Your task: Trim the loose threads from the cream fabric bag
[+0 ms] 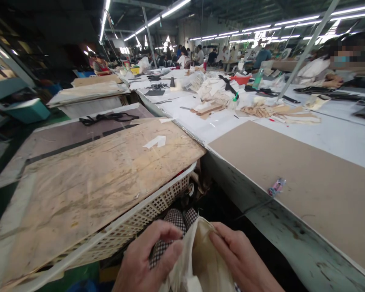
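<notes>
A cream fabric piece [211,263], open like a pouch at its top edge, is held over the lap at the bottom centre. My right hand [237,251] grips its right side, thumb inside the opening and fingers behind the cloth. On the left, my left hand [153,253] is beside the fabric's edge, thumb and index finger curved with a gap between them. Its other fingers are hidden. Checkered cloth [174,221] covers the legs below.
A worn board [109,174] lies on a white plastic basket [140,223] at left. At right, a white table [200,125] bears brown sheeting [307,178], a small pink object [276,186], fabric scraps and a red container [241,80]. Several people sit farther back.
</notes>
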The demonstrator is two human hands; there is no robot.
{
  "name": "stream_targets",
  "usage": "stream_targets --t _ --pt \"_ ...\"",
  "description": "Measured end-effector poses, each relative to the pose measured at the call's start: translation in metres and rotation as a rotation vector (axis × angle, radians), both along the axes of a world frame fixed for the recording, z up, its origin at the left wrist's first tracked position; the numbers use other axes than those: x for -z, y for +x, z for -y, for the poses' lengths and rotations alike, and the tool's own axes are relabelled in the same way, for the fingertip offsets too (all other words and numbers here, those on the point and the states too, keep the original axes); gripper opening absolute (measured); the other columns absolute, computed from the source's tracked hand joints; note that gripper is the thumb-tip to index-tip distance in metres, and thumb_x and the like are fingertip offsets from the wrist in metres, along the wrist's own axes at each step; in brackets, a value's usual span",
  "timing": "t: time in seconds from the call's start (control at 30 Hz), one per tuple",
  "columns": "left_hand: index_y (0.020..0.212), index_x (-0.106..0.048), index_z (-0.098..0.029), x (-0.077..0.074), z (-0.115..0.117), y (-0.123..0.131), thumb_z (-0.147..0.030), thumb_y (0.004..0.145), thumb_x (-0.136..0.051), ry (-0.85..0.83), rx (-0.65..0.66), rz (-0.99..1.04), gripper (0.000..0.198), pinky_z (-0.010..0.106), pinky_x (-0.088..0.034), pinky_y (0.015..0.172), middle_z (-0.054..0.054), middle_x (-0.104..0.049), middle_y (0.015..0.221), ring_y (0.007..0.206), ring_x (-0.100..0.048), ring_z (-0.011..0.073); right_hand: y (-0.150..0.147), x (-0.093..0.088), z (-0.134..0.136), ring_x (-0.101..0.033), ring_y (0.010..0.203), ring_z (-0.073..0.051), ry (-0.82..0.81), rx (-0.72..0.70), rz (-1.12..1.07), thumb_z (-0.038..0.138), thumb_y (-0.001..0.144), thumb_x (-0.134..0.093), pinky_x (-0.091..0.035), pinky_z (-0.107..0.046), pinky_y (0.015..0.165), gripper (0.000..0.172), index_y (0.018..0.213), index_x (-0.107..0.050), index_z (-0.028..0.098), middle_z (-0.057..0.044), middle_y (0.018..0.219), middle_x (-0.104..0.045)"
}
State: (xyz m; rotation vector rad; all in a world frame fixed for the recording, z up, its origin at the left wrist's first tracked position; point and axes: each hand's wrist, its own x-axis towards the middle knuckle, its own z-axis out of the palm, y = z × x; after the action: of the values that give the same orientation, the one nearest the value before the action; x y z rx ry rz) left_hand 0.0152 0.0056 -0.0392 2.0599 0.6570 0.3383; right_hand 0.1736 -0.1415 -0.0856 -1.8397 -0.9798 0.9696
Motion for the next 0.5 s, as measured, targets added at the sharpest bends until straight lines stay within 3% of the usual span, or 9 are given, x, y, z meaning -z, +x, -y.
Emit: stream_targets --t 0.1,0.2,0.3,0.5 --pt "0.108 -0.062 -0.025 -0.019 -0.022 0.032 -0.034 0.083 -0.064 0.062 0.114 -0.093 0.027 0.022 -0.044 0.090 -0.002 -0.065 0.109 0.099 -0.059 0.0154 -0.002 -0.003 -0.005 -0.053 0.070 -0.013 0.048 -0.056 0.005 0.047 0.100 -0.032 -0.038 -0.025 0.064 0.038 0.092 -0.055 0.018 -0.001 0.079 -0.061" --pt "0.092 -0.067 -0.023 -0.026 -0.032 0.054 -0.026 0.076 -0.066 0.053 0.274 -0.265 0.016 0.019 -0.044 0.070 -0.004 -0.067 0.086 0.078 -0.060 0.0127 -0.002 -0.004 -0.010 -0.053 0.071 -0.012 0.090 -0.084 -0.007 0.044 0.100 -0.033 -0.036 -0.024 0.065 0.033 0.096 -0.053 0.019 0.001 0.081 -0.059" --pt "0.081 -0.068 -0.021 -0.022 -0.038 0.058 -0.018 0.076 -0.056 0.021 0.368 -0.337 0.013 0.017 -0.036 0.056 -0.006 -0.062 0.067 0.062 -0.054 0.0090 0.001 -0.002 -0.017 -0.049 0.069 -0.012 0.071 -0.085 -0.052 0.047 0.099 -0.035 -0.035 -0.024 0.063 0.034 0.096 -0.053 0.018 0.001 0.079 -0.056" --pt "0.084 -0.071 -0.019 -0.008 -0.062 0.053 -0.020 0.078 -0.054 -0.085 0.376 -0.368 0.018 0.015 -0.032 0.052 -0.004 -0.059 0.064 0.059 -0.048 0.0078 0.012 0.003 -0.038 -0.045 0.066 -0.012 0.016 -0.146 -0.104 0.050 0.097 -0.038 -0.033 -0.024 0.061 0.039 0.094 -0.059 0.017 0.002 0.073 -0.053"
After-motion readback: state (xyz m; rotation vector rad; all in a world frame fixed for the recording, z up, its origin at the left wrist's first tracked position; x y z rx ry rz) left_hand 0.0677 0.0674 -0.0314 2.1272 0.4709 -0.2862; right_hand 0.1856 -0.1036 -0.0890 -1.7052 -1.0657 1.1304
